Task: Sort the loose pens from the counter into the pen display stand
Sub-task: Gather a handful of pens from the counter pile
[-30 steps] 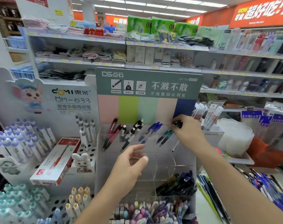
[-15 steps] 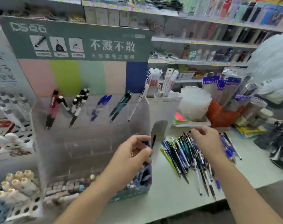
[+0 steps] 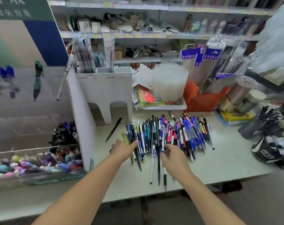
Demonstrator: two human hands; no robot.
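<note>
A wide pile of loose pens (image 3: 170,133), mostly blue, black, pink and green, lies on the pale counter (image 3: 227,159). My left hand (image 3: 123,149) reaches to the pile's left edge, its fingers stretched out and touching the nearest pens. My right hand (image 3: 173,157) is on the near middle of the pile with its fingertips bent down among the pens; blur hides whether they pinch one. The clear pen display stand (image 3: 32,111) is at the left, with a few blue and green pens standing in its upper row and dark pens lower down.
A white cardboard holder (image 3: 105,93) stands between the stand and the pile. One black pen (image 3: 113,129) lies apart beside it. Behind the pile are a white tray (image 3: 167,107) and an orange bin (image 3: 203,101). Dark bundles (image 3: 271,143) sit at right.
The view has swung right and down, from the stand to the counter. My left hand left the stand and reached the pile's left edge. My right hand shifted to the pile's near middle.
</note>
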